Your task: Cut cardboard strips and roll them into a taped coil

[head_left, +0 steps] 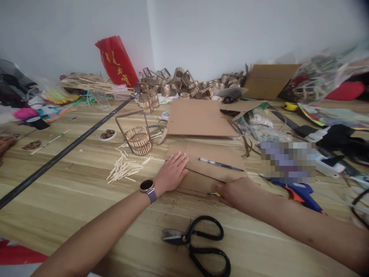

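Table (138,238) of light wood carries everything here. At its left edge, the hand of another person (6,144) is partly seen, and near it is a pile of small brown pieces (32,144). A long black bar (72,148) lies slantwise from the left edge toward the far edge. Just to the right of this bar stands a white bowl (114,135) with brown round things inside. Next comes an upright small basket (142,146) with a tall handle, and in front of it pale short sticks (123,170) are scattered.

The left hand (173,171), with a watch (147,186) on its wrist, lies flat on the left part of the brown cardboard (213,152). Its fingers are stretched out and close together; they grasp nothing. The cardboard is in the middle of the table, and behind it is another cardboard sheet (198,117). Black-handled scissors (186,238) lie open at the near edge, apart from both hands. A dark pen (221,164) rests on the cardboard, between the hands.

The right hand (235,189) is at the cardboard's near right corner. Its fingers are curled closed around a small yellow tool (218,194), mostly hidden. Farther right lies a blue glue gun (305,196).
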`<control>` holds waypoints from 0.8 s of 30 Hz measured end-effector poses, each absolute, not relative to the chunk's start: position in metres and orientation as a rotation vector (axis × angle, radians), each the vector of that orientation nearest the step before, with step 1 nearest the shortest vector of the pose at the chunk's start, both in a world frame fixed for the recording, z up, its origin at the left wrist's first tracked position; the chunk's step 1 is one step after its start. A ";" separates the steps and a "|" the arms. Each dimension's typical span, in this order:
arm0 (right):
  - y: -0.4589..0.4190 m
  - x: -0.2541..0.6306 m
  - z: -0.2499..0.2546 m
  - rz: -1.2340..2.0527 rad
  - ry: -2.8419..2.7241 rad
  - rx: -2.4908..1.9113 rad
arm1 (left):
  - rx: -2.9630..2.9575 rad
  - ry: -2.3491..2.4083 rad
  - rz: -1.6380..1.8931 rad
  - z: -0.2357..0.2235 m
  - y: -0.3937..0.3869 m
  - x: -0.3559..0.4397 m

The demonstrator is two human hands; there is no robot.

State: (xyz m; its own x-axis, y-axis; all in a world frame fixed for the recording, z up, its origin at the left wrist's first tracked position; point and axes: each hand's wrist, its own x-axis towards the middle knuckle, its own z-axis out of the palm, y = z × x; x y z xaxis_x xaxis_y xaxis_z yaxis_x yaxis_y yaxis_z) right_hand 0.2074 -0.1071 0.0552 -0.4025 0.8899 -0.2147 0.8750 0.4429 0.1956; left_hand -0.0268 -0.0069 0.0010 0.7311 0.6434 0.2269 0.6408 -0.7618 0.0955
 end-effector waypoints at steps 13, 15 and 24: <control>-0.146 0.289 0.075 -0.132 2.293 1.516 | 2.906 1.063 0.438 -0.003 -0.005 -0.028; -0.148 0.300 0.077 -0.164 2.350 1.517 | 2.904 1.063 0.461 -0.005 -0.004 -0.028; -0.109 0.245 0.064 0.442 2.294 1.769 | 2.944 1.053 0.665 -0.007 -0.010 -0.028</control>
State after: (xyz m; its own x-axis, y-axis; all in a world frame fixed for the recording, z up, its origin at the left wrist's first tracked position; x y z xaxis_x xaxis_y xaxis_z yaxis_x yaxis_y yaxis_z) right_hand 0.2452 -0.1087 0.0638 -0.2570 0.9663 0.0162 0.9030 0.2341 0.3603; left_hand -0.0284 -0.0096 -0.0065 0.6965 0.5949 0.4013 0.6178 -0.7816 0.0864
